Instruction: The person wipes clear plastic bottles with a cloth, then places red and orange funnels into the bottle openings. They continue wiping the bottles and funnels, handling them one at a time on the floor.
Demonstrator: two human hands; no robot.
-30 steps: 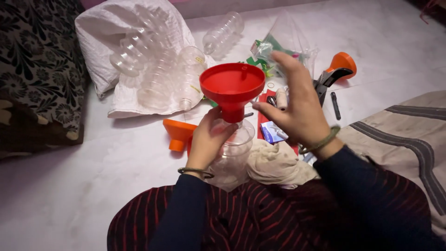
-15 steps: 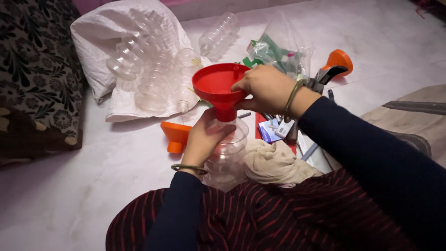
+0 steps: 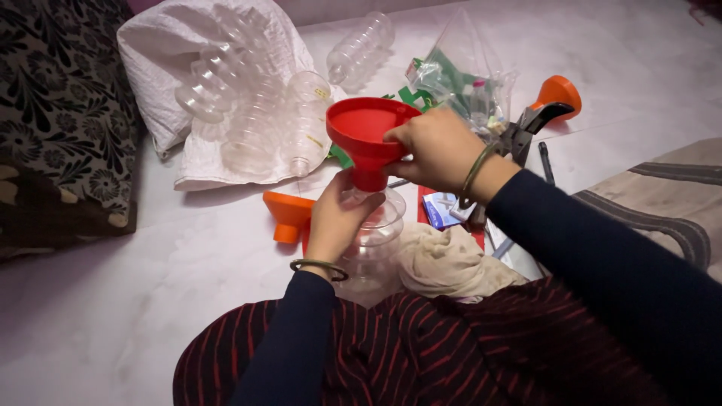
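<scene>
Two hands on the job: your left hand (image 3: 338, 218) is wrapped around the neck of the clear bottle (image 3: 372, 244) on the floor before your lap. Your right hand (image 3: 436, 146), open in the air a second ago, has now closed its fingers on the rim of the red funnel (image 3: 361, 128). Funnel spout sits in the bottle mouth, so it looks seated. Spare orange funnel (image 3: 287, 214) lies just left.

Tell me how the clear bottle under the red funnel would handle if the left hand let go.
The clear bottle looks empty, so probably light. With the red funnel seated in its neck, it seems top-heavy and apt to tip. Its ribbed round wall would likely roll.
</scene>
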